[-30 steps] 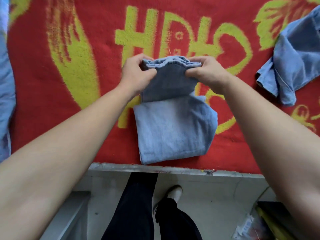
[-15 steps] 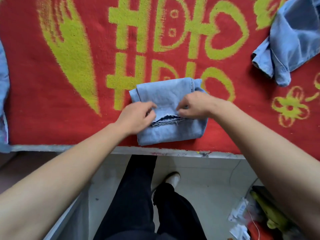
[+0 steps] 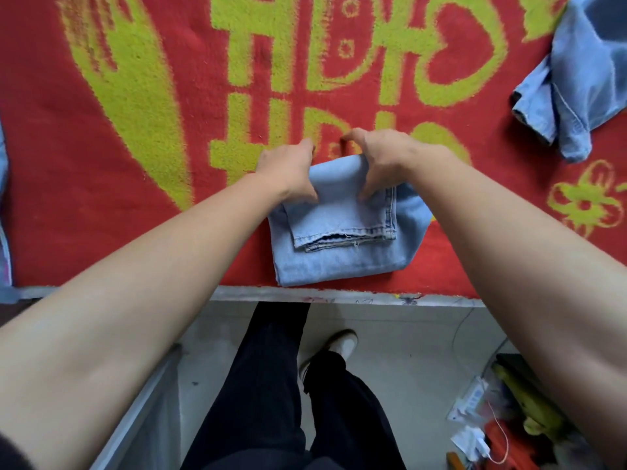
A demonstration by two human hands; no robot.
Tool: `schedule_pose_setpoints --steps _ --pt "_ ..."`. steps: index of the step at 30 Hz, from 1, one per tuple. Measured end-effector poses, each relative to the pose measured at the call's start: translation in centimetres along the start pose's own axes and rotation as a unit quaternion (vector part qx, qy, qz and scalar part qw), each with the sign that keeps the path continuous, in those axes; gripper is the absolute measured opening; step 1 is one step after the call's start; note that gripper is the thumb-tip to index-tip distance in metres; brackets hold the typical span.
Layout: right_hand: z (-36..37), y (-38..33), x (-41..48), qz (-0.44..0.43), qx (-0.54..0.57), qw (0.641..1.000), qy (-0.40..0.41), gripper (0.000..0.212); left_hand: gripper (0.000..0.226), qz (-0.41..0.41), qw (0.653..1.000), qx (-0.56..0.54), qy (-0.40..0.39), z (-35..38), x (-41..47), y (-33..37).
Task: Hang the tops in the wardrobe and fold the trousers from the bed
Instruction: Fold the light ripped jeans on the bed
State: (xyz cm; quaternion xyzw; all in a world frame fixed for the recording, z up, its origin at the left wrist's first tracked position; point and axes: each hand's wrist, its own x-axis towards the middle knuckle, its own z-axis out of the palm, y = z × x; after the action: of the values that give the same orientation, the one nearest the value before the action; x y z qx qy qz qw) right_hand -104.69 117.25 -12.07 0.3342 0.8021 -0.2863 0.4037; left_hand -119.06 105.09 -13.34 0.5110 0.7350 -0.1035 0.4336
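While the left hand (image 3: 288, 171) and right hand (image 3: 383, 157) each pinch the far fold of the light-blue denim trousers (image 3: 339, 252), bundled at the near edge of the red yellow-patterned blanket (image 3: 135, 205) (hems on top), folding seems nearly done, and pressing flat likely follows.

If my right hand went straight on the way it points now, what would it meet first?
Only the red and yellow blanket: the right hand, gripping the folded jeans, points forward and slightly left. The other denim garment lies off to the right, likely out of line.
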Motion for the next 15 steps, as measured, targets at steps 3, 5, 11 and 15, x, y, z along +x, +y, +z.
schedule_pose_setpoints --steps 3,5,11,15 --pt "0.7 -0.1 -1.0 0.002 -0.040 0.999 0.011 0.121 0.090 0.003 1.000 -0.013 0.016 1.4 -1.2 0.3" --pt "0.9 -0.5 -2.1 0.010 -0.080 0.997 0.022 0.124 0.096 0.002 0.999 -0.022 0.039 2.2 -2.2 0.5" --pt "1.0 -2.8 -6.4 0.056 -0.136 0.989 0.022 0.093 0.065 -0.014 0.997 0.019 0.071 3.0 -6.1 1.8" --pt "0.5 -4.4 -11.7 0.035 -0.120 0.990 0.070 0.051 0.066 -0.028 0.988 0.042 0.149 2.5 -11.3 3.0"
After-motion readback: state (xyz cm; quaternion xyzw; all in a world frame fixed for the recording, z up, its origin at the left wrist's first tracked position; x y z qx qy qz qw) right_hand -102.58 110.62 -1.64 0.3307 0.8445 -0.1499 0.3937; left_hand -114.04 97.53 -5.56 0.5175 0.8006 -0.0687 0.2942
